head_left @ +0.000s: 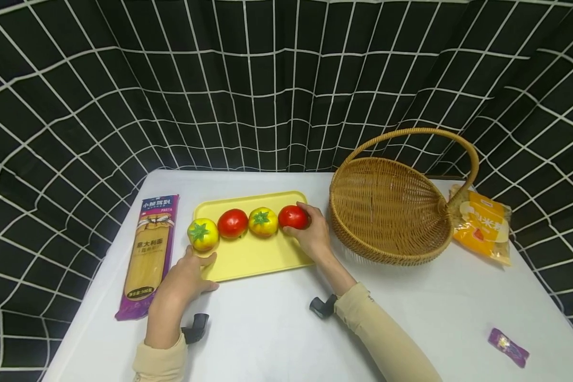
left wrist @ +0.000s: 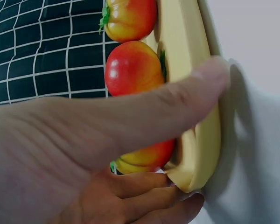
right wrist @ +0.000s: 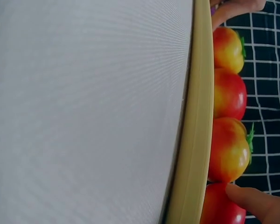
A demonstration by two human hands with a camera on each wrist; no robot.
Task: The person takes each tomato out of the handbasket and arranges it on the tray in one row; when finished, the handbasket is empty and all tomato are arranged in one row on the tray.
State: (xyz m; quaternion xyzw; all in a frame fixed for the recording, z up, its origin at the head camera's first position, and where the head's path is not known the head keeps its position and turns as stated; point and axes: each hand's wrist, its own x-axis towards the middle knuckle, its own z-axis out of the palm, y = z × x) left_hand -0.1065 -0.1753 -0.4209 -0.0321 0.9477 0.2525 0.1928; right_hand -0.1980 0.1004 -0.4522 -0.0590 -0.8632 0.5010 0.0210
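On a yellow tray (head_left: pixel 258 260) several tomatoes stand in a row along the back half. At the right end, my right hand (head_left: pixel 317 236) grips a red tomato (head_left: pixel 293 217), thumb in front and fingers behind. To its left come a yellow-red tomato (head_left: pixel 263 222) with a green calyx, a red tomato (head_left: pixel 232 223) and another yellow-red tomato (head_left: pixel 202 234). My left hand (head_left: pixel 183 277) is at the tray's left end, close to that last tomato. Its thumb stretches across the tray's front edge in the left wrist view, its fingers beside the tray's end.
A pasta packet (head_left: pixel 149 254) lies left of the tray. On the right stands a wicker basket (head_left: pixel 387 207) with a tall handle, an orange food bag (head_left: pixel 484 225) partly behind it. A small purple packet (head_left: pixel 508 347) lies near the right front. Black gridded cloth surrounds the white table (head_left: pixel 267 329).
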